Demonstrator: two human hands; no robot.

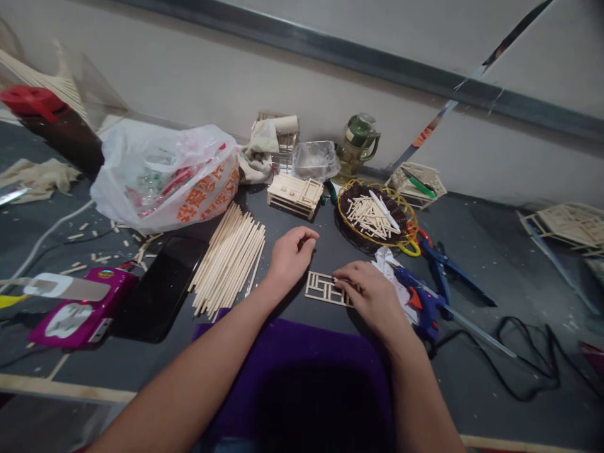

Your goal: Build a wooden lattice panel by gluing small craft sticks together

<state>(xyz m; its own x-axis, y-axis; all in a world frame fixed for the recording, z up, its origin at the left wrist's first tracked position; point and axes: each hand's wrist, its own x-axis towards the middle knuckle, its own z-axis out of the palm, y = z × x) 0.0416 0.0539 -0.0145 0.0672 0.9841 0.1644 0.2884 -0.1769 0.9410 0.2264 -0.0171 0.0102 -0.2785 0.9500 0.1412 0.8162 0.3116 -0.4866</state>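
Note:
A small flat lattice of thin wooden sticks (323,287) lies on the dark tabletop in front of me. Over its right end is my right hand (372,292), fingers pinched on what looks like a short wooden stick piece (335,279); the hand covers part of the lattice. My left hand (291,255) rests just beyond the lattice's left corner, its fingers loosely curled and nothing visible in them. Left of that hand lies a pile of long wooden sticks (229,264). A blue glue gun (425,308) sits beside my right hand on crumpled white paper (389,261).
A yellow-rimmed basket (346,224) holds short sticks and a white pen. Behind stand a small stick-built model (296,195), a plastic bag (165,176) and a green jug (361,141). A phone (158,289), a magenta device (85,308), blue pliers (453,274) and a black cable (500,390) lie around.

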